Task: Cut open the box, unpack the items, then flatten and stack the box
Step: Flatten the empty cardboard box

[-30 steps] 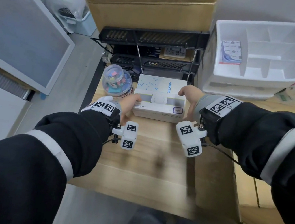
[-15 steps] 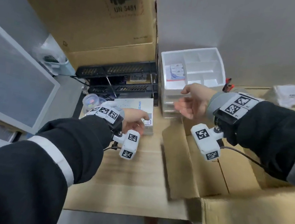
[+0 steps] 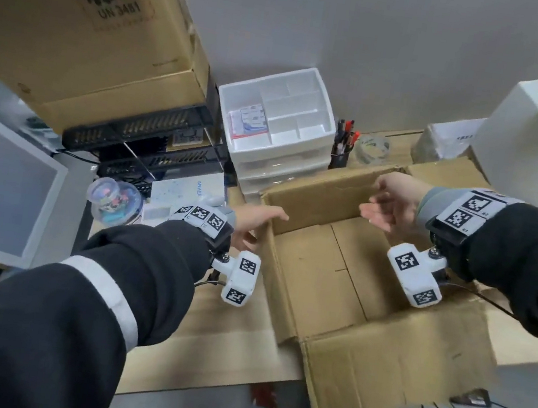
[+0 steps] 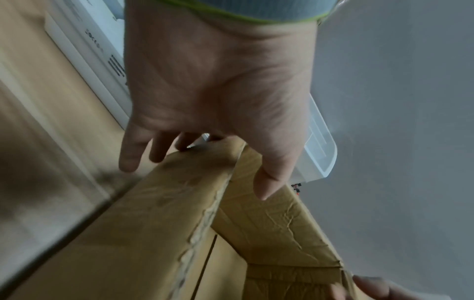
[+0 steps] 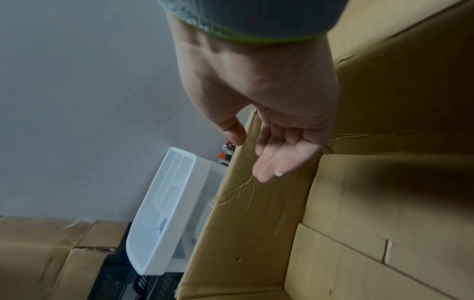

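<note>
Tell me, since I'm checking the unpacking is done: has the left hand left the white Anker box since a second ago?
Yes. The left hand has gone right, off the Anker box beside the drawer unit, to the cardboard box corner.

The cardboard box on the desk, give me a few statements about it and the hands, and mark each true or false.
1. The cardboard box is open and nothing shows inside it. True.
2. The right hand has a grip on a knife. False: it is open and holds nothing.
3. The left hand is at the box's left wall. True.
4. The white drawer unit sits inside the box. False: it stands behind the box.
5. The box is already flattened. False: its walls stand upright.
</note>
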